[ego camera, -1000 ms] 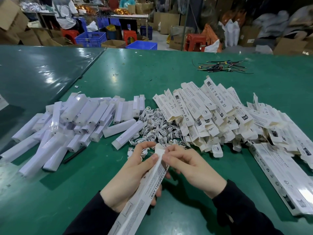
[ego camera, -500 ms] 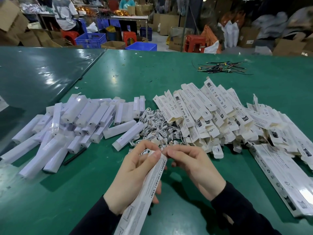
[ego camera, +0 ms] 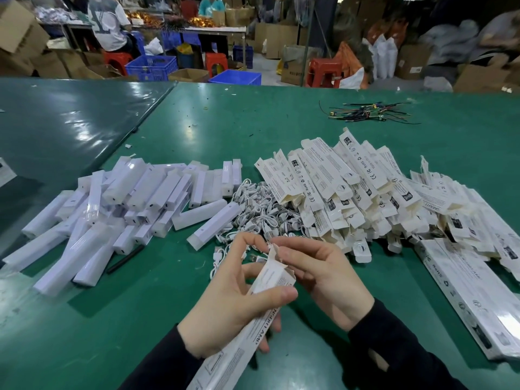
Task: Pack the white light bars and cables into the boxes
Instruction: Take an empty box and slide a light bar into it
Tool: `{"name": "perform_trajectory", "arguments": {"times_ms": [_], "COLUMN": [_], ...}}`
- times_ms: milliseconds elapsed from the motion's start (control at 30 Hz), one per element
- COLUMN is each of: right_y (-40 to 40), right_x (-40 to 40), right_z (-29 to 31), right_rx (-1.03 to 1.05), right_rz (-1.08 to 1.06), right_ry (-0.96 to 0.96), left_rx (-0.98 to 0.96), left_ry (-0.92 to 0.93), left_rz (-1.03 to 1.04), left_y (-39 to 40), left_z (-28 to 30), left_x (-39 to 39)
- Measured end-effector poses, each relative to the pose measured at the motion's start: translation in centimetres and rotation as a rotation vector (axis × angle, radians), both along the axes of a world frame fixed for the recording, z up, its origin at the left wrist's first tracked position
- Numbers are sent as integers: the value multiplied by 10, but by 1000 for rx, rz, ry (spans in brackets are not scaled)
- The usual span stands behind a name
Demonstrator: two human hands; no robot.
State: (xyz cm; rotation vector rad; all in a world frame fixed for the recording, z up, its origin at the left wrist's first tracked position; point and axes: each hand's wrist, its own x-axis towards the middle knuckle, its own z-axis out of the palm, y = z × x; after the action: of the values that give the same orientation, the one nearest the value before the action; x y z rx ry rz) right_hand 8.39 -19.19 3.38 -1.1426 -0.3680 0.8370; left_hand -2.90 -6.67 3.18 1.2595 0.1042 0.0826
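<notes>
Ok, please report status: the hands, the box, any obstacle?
Left hand grips box. Right hand pinches its top flap, end open. Light bars and cables piled beyond, nothing blocking.

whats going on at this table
A person is packing light bars into boxes. The left hand grips a long white box, and the right hand pinches its open end flap. On the green table lie a pile of light bars, a heap of white cables and a stack of empty boxes.
</notes>
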Motion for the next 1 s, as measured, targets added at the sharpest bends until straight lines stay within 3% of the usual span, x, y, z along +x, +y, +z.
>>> {"name": "perform_trajectory", "arguments": {"times_ms": [267, 633, 1000], "right_y": [-2, 4, 3], "right_x": [5, 1, -4], "right_z": [-2, -10, -6], "right_rx": [67, -36, 7], "right_rz": [46, 25, -34], "right_ry": [108, -48, -240], "left_rx": [45, 67, 87], "left_ry": [8, 22, -37], "left_rz": [110, 0, 51], "left_y": [3, -3, 1], "left_z": [2, -4, -10], "left_x": [1, 1, 3]}}
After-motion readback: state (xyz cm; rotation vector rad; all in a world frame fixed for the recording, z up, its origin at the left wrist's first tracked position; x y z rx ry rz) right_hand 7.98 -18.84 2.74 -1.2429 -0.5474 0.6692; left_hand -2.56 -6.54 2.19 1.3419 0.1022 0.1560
